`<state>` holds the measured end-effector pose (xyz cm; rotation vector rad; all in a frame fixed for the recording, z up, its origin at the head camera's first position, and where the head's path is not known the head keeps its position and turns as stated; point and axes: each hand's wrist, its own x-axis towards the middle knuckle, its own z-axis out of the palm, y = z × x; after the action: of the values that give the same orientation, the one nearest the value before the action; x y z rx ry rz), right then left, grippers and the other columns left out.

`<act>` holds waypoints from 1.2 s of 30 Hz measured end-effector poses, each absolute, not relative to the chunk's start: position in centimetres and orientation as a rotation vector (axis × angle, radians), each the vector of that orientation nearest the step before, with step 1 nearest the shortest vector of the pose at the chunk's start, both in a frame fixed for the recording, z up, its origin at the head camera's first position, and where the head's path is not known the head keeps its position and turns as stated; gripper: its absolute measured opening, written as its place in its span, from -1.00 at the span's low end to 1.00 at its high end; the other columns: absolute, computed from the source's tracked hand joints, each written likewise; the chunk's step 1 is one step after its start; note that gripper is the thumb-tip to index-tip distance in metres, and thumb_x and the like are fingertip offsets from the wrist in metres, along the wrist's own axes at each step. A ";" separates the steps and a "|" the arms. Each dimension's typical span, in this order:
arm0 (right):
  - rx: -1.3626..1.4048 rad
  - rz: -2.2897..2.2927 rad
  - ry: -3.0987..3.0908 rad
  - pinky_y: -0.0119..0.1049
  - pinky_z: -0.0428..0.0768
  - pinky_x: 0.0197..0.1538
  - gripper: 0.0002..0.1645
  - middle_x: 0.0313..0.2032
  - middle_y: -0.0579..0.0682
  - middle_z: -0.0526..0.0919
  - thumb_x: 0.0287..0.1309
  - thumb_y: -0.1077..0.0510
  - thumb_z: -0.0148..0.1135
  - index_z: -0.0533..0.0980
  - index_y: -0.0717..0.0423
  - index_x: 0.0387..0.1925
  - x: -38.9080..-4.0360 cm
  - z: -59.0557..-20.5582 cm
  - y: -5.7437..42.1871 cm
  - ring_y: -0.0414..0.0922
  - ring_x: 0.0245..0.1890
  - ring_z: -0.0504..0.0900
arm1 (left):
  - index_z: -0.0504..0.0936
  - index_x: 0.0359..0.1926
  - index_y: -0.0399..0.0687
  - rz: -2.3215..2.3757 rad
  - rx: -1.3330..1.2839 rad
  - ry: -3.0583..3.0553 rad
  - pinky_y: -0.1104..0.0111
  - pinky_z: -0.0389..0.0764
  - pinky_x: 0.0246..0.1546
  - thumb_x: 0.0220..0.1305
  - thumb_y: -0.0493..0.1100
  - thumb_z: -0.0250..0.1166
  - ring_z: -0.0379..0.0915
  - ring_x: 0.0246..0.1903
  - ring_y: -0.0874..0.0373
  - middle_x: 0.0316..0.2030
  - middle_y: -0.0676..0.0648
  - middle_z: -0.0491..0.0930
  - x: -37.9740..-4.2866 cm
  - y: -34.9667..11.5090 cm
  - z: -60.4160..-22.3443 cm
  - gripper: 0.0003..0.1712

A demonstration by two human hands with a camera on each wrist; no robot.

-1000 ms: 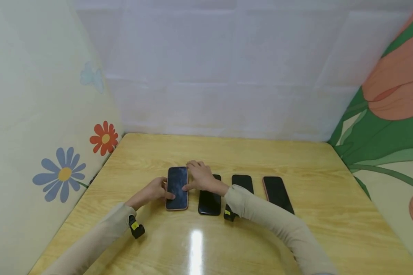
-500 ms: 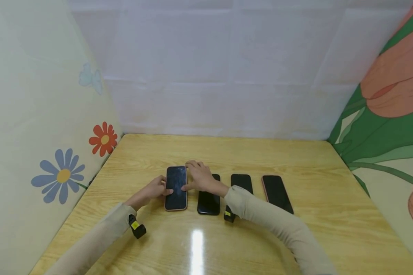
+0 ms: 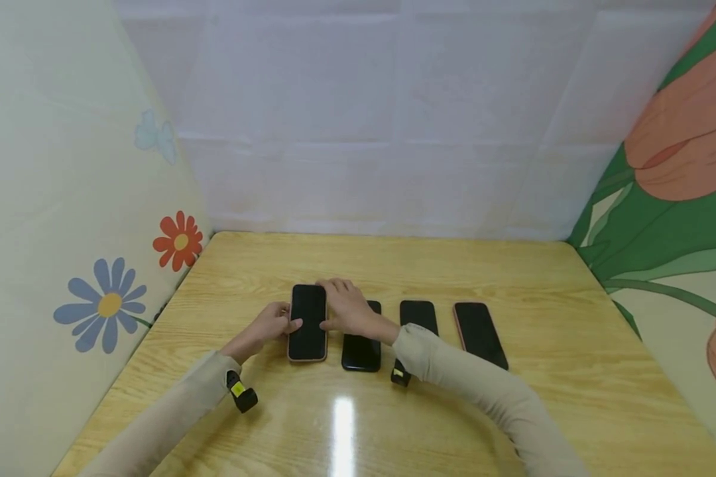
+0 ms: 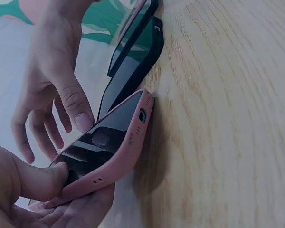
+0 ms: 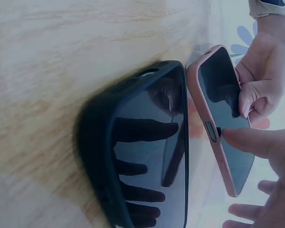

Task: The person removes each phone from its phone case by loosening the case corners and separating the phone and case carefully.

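Clearly, everything hinges on the pink-cased smartphone (image 3: 307, 334) lying between the two hands, at the left end of a row on the wood-grain tabletop (image 3: 286, 430). Its long axis runs near to far, screen up and dark. On its left side, the left hand (image 3: 270, 323) grips it, thumb over the front and fingers underneath; its near end seems lifted, with a shadow below. From the right, the right hand (image 3: 351, 311) reaches across the row, fingers loosely spread and not clasping, with the thumb at the right long edge beside the side-button cutout. Both hands are equally close; whether that thumb is pressing, I cannot tell. Counting up, there are four phones: this one, a glossy black phone (image 3: 360, 354) partly under the right hand, a second black phone (image 3: 419, 317) partly behind the right sleeve (image 3: 471, 377), and a pink-edged phone (image 3: 482, 334) farthest right. Two wrist cameras show, a left one (image 3: 242, 392) and a right one (image 3: 400, 376).
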<state>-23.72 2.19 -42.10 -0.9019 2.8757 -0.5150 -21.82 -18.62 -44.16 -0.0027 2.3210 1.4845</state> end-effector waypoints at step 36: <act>-0.745 -1.343 2.805 -0.26 0.63 -0.28 -0.44 -0.21 0.13 0.63 0.52 0.07 -0.03 0.24 0.33 0.36 -24.0 -40.9 3.6 -0.06 -0.31 0.64 | 0.33 0.19 -0.49 1.861 0.002 2.173 0.06 0.68 -0.11 0.40 -0.35 0.16 0.63 -0.13 -0.07 -0.01 -0.39 0.57 -21.0 -15.2 -42.0 -0.58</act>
<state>-23.98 3.63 -40.87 -0.7451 2.8046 -1.3430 -21.04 -15.15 -41.98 0.0019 2.1729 1.8609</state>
